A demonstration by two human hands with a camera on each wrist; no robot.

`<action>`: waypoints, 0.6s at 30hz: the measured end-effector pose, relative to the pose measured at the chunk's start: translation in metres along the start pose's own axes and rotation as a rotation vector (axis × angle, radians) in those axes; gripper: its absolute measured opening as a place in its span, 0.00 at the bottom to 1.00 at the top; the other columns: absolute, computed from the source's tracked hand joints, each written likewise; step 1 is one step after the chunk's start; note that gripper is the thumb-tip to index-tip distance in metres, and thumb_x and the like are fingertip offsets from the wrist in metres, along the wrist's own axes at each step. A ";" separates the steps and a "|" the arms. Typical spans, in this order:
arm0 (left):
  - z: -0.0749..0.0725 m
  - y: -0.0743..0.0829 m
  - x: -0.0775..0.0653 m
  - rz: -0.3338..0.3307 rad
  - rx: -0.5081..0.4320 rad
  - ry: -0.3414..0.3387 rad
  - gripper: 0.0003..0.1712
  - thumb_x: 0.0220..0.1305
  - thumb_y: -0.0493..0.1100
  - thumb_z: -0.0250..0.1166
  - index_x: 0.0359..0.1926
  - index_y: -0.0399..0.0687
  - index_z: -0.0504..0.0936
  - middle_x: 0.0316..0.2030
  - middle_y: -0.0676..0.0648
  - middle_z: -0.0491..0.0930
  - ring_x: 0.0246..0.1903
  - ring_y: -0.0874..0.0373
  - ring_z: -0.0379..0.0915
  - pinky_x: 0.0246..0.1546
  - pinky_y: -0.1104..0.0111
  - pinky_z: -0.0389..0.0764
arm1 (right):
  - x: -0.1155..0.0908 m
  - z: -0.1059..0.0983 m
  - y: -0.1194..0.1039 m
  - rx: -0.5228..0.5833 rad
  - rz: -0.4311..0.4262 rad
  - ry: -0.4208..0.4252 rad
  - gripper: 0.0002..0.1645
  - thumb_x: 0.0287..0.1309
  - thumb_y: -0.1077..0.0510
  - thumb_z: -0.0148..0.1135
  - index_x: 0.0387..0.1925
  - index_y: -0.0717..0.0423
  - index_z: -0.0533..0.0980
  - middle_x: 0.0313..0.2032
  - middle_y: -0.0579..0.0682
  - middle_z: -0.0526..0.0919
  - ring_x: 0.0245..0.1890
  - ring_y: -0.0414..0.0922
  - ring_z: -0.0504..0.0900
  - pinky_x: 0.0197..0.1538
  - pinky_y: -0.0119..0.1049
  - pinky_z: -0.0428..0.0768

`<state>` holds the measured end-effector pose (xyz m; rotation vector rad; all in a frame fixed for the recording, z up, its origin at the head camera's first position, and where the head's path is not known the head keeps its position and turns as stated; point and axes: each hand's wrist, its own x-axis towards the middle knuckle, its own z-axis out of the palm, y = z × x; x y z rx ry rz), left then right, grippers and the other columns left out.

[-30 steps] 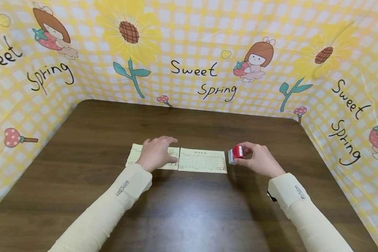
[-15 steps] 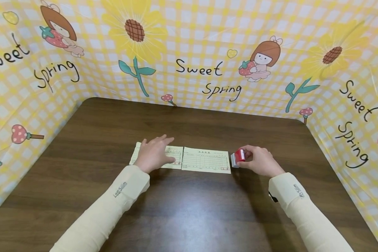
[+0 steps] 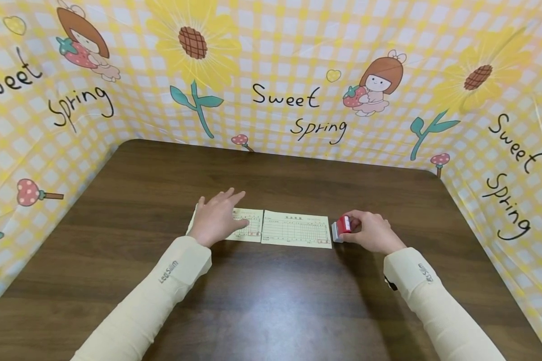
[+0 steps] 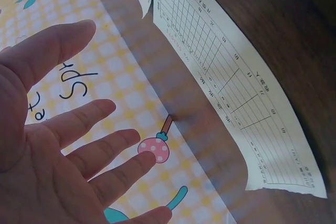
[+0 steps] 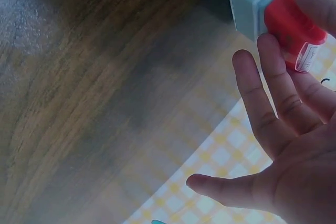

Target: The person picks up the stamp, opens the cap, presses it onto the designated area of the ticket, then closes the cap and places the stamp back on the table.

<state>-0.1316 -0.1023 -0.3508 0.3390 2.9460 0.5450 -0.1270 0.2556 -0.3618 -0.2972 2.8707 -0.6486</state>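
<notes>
Two pale printed receipt slips lie side by side, the left slip [image 3: 255, 220] partly covered by my left hand and the right slip [image 3: 296, 228] in full view. Each has a small red mark near its lower right corner. Above the left slip, my left hand [image 3: 214, 219] spreads its fingers and holds nothing; the left wrist view shows its bare palm [image 4: 47, 156]. My right hand [image 3: 376, 230] pinches a red stamp [image 3: 345, 224] with a grey-blue cap, just right of the right slip. In the right wrist view, thumb and fingertips hold the stamp's red body [image 5: 291, 30].
A brown wooden table [image 3: 271, 301] carries the slips. Yellow checked cloth [image 3: 280, 65] with flowers and "Sweet Spring" lettering walls off its back and both sides.
My left hand has shifted left and spread its fingers, uncovering more of the left slip. My right hand has come down slightly with the stamp. The head view has turned a little.
</notes>
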 end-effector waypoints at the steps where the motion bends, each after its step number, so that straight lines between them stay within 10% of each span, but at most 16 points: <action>1: 0.000 0.000 0.000 -0.001 -0.001 0.002 0.42 0.65 0.52 0.68 0.76 0.45 0.65 0.75 0.36 0.59 0.73 0.36 0.55 0.68 0.32 0.47 | 0.000 0.000 0.000 0.001 -0.002 -0.002 0.28 0.56 0.54 0.75 0.54 0.62 0.79 0.37 0.51 0.85 0.39 0.49 0.81 0.44 0.48 0.71; 18: -0.005 -0.002 -0.004 -0.017 -0.033 0.028 0.41 0.67 0.51 0.68 0.75 0.44 0.66 0.75 0.36 0.59 0.74 0.35 0.53 0.69 0.31 0.44 | -0.002 -0.009 -0.006 0.022 0.010 -0.078 0.40 0.63 0.48 0.69 0.70 0.62 0.68 0.47 0.55 0.86 0.51 0.57 0.82 0.58 0.72 0.59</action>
